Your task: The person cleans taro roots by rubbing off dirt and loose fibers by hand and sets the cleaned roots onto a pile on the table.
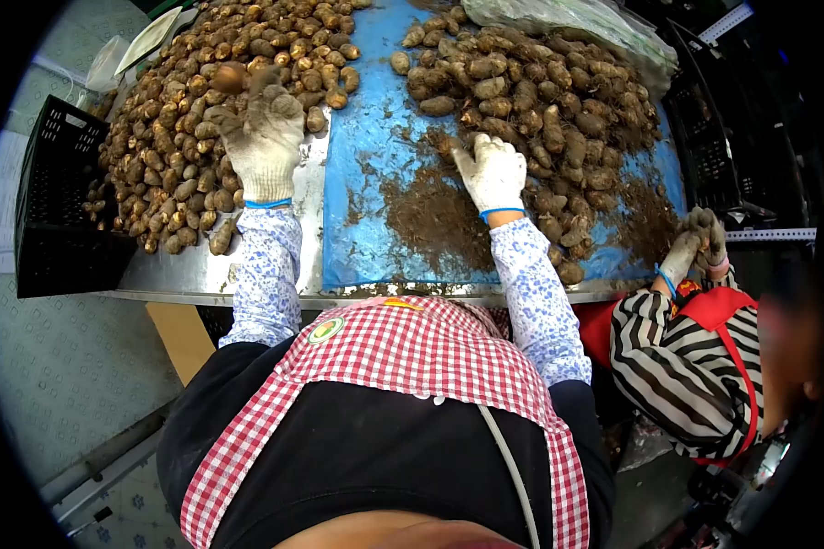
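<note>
White-knit-gloved, the left hand [264, 128] is splayed over rounded brown tubers [178, 151]; whether anything is held by the right hand [493, 174] cannot be told; a perforated black crate [59, 206] is set alongside.

The left tuber heap [174, 137] lies beside a crate [50, 238], the right heap [540, 105] on a sheet [357, 247].

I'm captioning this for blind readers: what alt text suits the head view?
A gloved left hand spreads over heaped brown tubers; the gloved right hand is at a second heap's edge on soil-strewn blue sheeting. A co-worker is at right.
</note>
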`<state>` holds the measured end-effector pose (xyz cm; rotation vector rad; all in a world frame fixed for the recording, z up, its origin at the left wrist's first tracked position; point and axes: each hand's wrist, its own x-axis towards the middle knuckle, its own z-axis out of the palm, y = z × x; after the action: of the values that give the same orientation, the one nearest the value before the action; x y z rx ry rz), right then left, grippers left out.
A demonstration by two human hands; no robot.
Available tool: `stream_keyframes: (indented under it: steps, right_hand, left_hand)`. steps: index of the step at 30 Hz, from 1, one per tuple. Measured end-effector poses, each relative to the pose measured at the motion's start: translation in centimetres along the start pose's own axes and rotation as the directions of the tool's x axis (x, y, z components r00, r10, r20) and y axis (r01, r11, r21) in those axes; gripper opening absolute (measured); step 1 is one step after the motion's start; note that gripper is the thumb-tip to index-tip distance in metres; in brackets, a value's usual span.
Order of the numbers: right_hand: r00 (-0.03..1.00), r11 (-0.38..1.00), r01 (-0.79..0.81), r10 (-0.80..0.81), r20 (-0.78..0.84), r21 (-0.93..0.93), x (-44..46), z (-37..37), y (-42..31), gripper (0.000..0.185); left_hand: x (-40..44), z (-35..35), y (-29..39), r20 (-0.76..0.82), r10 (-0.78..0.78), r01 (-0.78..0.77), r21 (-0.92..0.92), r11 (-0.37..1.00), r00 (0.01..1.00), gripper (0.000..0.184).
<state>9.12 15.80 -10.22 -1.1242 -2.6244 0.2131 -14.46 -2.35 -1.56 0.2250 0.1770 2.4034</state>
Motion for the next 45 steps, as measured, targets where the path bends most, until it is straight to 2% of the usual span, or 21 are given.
stream_keyframes:
  steps: [4,6,9,11,12,14,15,16,18,21,22,26,27,29,34,36,37,38,40,42,45]
  right_hand:
    - [0.985,1.0,-0.018,0.02,0.17,-0.017,1.3,3.4,-1.0,0.056]
    - [0.976,0.953,-0.107,0.046,0.213,0.283,1.5,3.5,-0.5,0.055]
    - [0.975,0.39,-0.208,0.015,0.22,0.897,-0.6,1.9,-0.5,0.051]
    - [0.986,-0.124,-0.166,-0.001,0.167,0.978,-2.6,-0.8,-1.9,0.053]
    - [0.991,-0.144,-0.126,-0.055,0.119,0.982,-3.2,-0.7,-1.9,0.055]
    - [0.995,0.454,0.082,-0.082,-0.049,0.887,-4.0,-1.1,-2.0,0.056]
    - [0.995,0.646,0.103,-0.074,-0.071,0.756,-4.6,-1.9,-1.8,0.055]
    - [0.997,0.536,0.074,-0.051,-0.055,0.841,-4.8,-2.6,-1.9,0.055]
    - [1.0,0.281,0.015,-0.011,-0.012,0.96,-5.4,-3.7,-2.0,0.055]
    - [0.958,0.766,0.281,-0.185,-0.22,0.578,-5.8,-4.1,-2.5,0.046]
    - [0.891,0.762,0.416,-0.232,-0.391,0.496,-5.8,-5.2,-3.2,0.035]
    - [0.939,0.682,0.258,-0.011,-0.344,0.684,-6.7,-2.2,-2.8,0.014]
    - [0.981,0.636,-0.103,0.192,-0.027,0.765,-7.0,-2.0,-2.6,0.017]
    - [0.955,0.684,0.0,0.216,-0.202,0.73,-7.0,-1.6,-2.4,0.024]
    - [0.957,0.883,0.2,-0.083,-0.279,0.424,-8.2,-4.2,-1.7,0.031]
    - [0.969,0.474,-0.236,0.184,0.167,0.848,-7.4,-8.2,-3.2,0.03]
    - [0.886,0.169,-0.453,0.196,0.42,0.876,-7.1,-9.4,-3.8,0.029]
    - [0.89,0.171,-0.448,0.183,0.419,0.878,-7.3,-9.6,-3.8,0.029]
    - [0.985,0.341,-0.148,0.138,0.106,0.928,-7.5,-8.1,-4.3,0.028]
    - [0.984,0.663,0.121,0.02,-0.178,0.739,-7.9,-8.6,-4.6,0.03]
    - [0.985,0.332,0.141,0.045,-0.165,0.933,-8.3,-6.3,-4.0,0.027]
  left_hand:
    - [1.4,-2.4,-2.4,0.27,-0.528,0.585,-0.217,0.782,0.806,0.031]
    - [-1.0,-3.0,-4.9,-0.189,-0.362,0.401,0.577,0.712,0.913,0.043]
    - [-2.6,-8.0,-8.3,-0.268,-0.374,0.442,0.722,0.533,0.888,0.047]
    - [-4.7,-5.7,-11.4,-0.447,-0.395,0.592,0.513,0.622,0.803,0.043]
    - [-4.8,-7.6,-11.7,-0.265,-0.642,0.694,0.229,0.683,0.72,0.043]
    - [-5.6,-8.1,-13.6,-0.053,-0.727,0.726,-0.042,0.687,0.685,0.043]
    - [-5.8,-8.9,-13.8,-0.039,-0.647,0.599,0.42,0.681,0.762,0.044]
    - [-6.0,-10.3,-13.9,0.027,-0.57,0.334,0.787,0.518,0.821,0.044]
    - [-6.8,-5.5,-12.9,-0.131,-0.563,0.443,0.768,0.463,0.816,0.046]
    - [-7.7,-1.4,-11.8,-0.336,-0.634,0.647,0.677,0.352,0.697,0.048]
    - [-8.4,-0.2,-12.7,-0.521,-0.502,0.714,0.601,0.359,0.691,0.051]
    - [-9.7,1.6,-13.6,-0.309,-0.423,0.422,0.884,0.204,0.852,0.039]
    - [-10.0,1.2,-14.4,-0.131,-0.348,0.196,0.968,0.158,0.928,0.039]
    - [-10.4,-1.6,-15.9,0.274,-0.233,-0.279,0.96,0.013,0.933,0.039]
    - [-9.5,2.2,-13.5,-0.406,-0.547,0.633,0.703,0.325,0.732,0.039]
    - [-9.2,-0.2,-13.3,-0.377,-0.704,0.797,0.345,0.497,0.602,0.039]
    - [-9.2,-1.0,-13.2,-0.332,-0.77,0.835,0.135,0.533,0.545,0.039]
    - [-9.2,-0.4,-13.4,-0.462,-0.683,0.814,0.186,0.55,0.566,0.042]
    - [-8.1,-4.5,-11.9,-0.256,-0.833,0.87,0.095,0.483,0.49,0.043]
    - [-9.0,1.6,-13.5,-0.635,-0.508,0.808,0.383,0.449,0.583,0.047]
    - [-9.8,1.2,-13.7,-0.224,-0.506,0.514,0.653,0.556,0.833,0.053]
